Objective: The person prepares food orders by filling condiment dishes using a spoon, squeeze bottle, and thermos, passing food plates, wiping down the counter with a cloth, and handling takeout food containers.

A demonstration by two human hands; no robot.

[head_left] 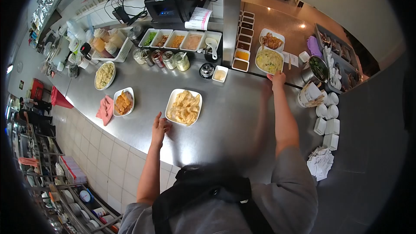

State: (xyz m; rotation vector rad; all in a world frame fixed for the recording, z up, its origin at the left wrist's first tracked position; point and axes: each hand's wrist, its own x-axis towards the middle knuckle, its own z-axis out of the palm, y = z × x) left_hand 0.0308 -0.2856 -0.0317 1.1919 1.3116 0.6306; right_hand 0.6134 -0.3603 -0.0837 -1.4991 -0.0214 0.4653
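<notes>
My right hand [277, 79] is closed on the near rim of a white bowl of yellowish-green food [269, 61] at the pass on the right. Just behind that bowl is a white dish of browned food [271, 40]. My left hand [160, 126] is open and holds nothing, its fingers near the lower left corner of a square white bowl of creamy food [184, 107]. Farther left sit a small bowl of orange-brown pieces [124, 102] and an oval bowl of pale food [105, 76].
A pink cloth [105, 110] lies by the counter's front edge. Topping trays [177, 41], jars [169, 60] and a black printer [170, 1] stand at the back. On the right are a metal pot [317, 69], stacked white dishes [332, 127] and napkins [320, 163].
</notes>
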